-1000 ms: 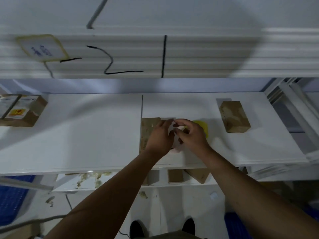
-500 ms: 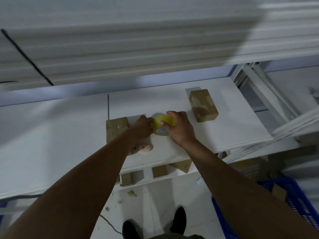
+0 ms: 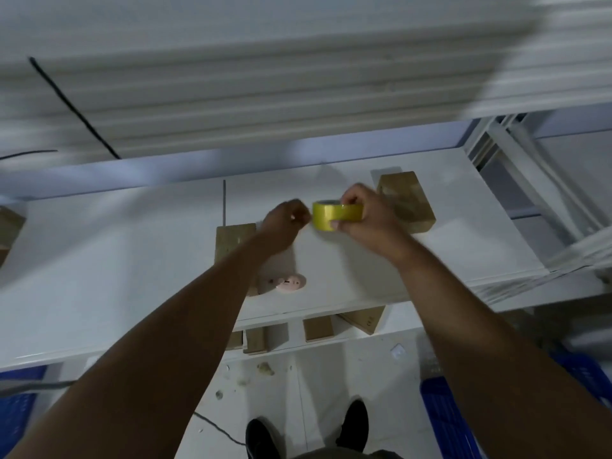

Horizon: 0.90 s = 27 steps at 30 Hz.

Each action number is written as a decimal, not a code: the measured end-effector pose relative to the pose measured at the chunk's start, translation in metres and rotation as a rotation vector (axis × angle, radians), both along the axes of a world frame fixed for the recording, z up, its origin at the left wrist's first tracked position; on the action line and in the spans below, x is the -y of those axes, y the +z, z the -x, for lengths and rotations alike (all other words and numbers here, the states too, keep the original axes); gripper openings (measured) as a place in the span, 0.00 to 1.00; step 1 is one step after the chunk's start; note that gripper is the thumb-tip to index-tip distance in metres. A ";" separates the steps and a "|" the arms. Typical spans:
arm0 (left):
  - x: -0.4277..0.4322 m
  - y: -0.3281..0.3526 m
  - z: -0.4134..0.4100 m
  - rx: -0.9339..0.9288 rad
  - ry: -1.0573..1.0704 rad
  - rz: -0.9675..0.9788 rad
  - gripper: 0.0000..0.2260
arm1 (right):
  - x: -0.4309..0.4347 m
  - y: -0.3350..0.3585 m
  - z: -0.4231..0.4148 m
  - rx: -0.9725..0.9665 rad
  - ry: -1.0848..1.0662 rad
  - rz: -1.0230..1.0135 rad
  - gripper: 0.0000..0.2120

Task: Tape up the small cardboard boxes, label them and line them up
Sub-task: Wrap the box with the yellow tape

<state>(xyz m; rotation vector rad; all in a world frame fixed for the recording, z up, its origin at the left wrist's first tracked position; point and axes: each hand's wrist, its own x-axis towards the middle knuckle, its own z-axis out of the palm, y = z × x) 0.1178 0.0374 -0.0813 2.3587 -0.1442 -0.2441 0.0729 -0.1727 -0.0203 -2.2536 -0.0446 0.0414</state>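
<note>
I am at the taping step, and just at its start: the roll of tape (image 3: 334,216) is up off the shelf (image 3: 116,260) and no strip is pulled out that I can see. My right hand (image 3: 367,213) grips the roll, fingers curled over its top and thumb under it. My left hand (image 3: 284,223) is bunched tight against the roll's left rim, touching it. I cannot tell whether those fingertips have the loose end pinched or are only picking for it.

The box I mean to tape (image 3: 231,240) lies flat on the shelf under my left forearm, near the front edge and just beside the seam in the shelf. A second box (image 3: 405,200) sits towards the back right corner, behind my right hand. A small pinkish thing (image 3: 288,282) lies near the front edge; too blurred to name.

Next, I judge, I must get the end free, draw a length leftward, and bring it down over the near box's flaps
</note>
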 end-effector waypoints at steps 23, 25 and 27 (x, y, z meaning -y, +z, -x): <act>-0.167 0.040 0.090 -0.398 0.183 0.173 0.11 | -0.085 -0.015 0.020 -0.267 0.243 -0.123 0.18; -0.171 0.038 0.092 -0.425 0.243 0.317 0.11 | -0.089 -0.017 0.021 -0.289 0.232 -0.120 0.21; -0.175 0.037 0.094 -0.418 0.336 0.512 0.12 | -0.091 -0.017 0.020 -0.311 0.228 -0.132 0.24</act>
